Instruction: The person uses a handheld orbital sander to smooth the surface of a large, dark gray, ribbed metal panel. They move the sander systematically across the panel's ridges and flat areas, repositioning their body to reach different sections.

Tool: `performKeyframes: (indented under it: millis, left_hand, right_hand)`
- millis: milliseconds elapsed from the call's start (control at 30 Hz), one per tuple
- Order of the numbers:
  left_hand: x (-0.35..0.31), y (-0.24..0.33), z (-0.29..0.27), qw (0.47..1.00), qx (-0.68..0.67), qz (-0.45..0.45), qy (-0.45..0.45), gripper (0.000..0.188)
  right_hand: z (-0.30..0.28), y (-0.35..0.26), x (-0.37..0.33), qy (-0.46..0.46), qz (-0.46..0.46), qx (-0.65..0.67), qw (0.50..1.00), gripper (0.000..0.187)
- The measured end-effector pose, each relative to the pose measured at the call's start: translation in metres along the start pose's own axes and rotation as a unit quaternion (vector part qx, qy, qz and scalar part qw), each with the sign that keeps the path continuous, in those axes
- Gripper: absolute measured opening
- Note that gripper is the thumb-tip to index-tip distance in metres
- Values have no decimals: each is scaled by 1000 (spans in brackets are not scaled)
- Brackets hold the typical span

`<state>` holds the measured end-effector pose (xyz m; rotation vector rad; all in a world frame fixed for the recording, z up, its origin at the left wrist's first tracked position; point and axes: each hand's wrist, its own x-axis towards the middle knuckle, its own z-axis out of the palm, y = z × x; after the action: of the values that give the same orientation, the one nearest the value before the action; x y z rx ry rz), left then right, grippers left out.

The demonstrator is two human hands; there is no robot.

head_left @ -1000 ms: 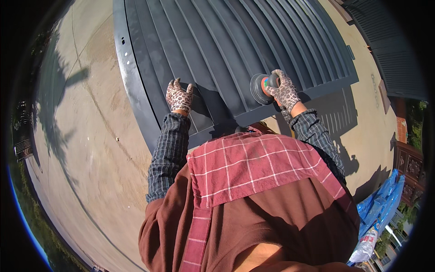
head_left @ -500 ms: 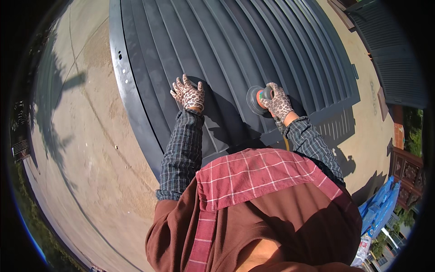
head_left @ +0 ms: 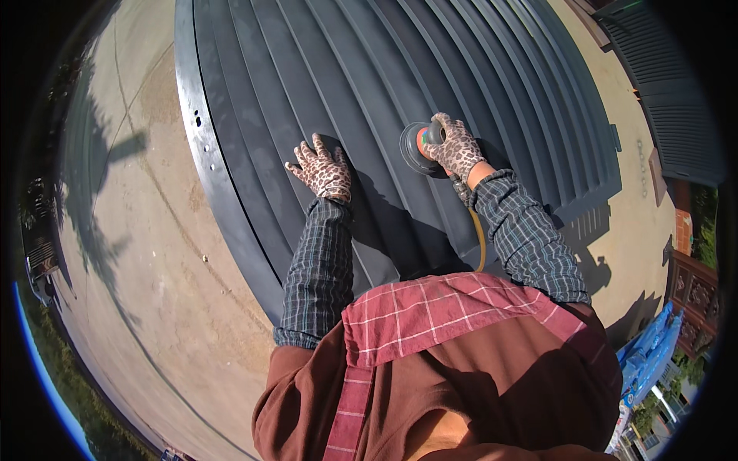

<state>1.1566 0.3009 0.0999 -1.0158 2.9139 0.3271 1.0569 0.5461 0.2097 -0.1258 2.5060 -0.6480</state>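
A large dark grey slatted metal panel (head_left: 330,84) lies in front of me, its ribs running away toward the far side. My left hand (head_left: 321,169), in a leopard-print glove, rests on the slats with its fingers spread. In a matching glove, my right hand (head_left: 457,146) is wrapped round the top of a round orange and black air sander (head_left: 421,143). The sander's disc sits against the slats, to the right of my left hand. From its rear a yellow hose (head_left: 480,238) runs back toward my body.
Pale concrete ground (head_left: 154,253) stretches along the panel's left. Another dark slatted panel (head_left: 669,100) stands at the far right, with a carved brown wooden piece (head_left: 688,300) and blue plastic sheeting (head_left: 649,346) nearer me. Shadows fall across the panel and ground.
My right hand has carried the sander farther away and slightly left over the slats. My left hand stays spread on the panel. The view has shifted slightly, and more yellow hose shows.
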Motion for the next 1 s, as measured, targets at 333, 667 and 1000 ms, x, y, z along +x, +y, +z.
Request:
performKeyframes:
  millis: [333,667,1000]
  left_hand:
    - [-1,-4,0,1000,5,4,8,65]
    - [4,-9,3,1000,12,-1,-3,66]
    - [-7,-7,0,1000,11,7,-3,64]
  right_hand:
    - [-5,-24,39,-2,-6,10,1000,71]
    - [21,24,-28,-17,-1,-1,1000,68]
    - [0,-2,0,-39,8,-15,999,67]
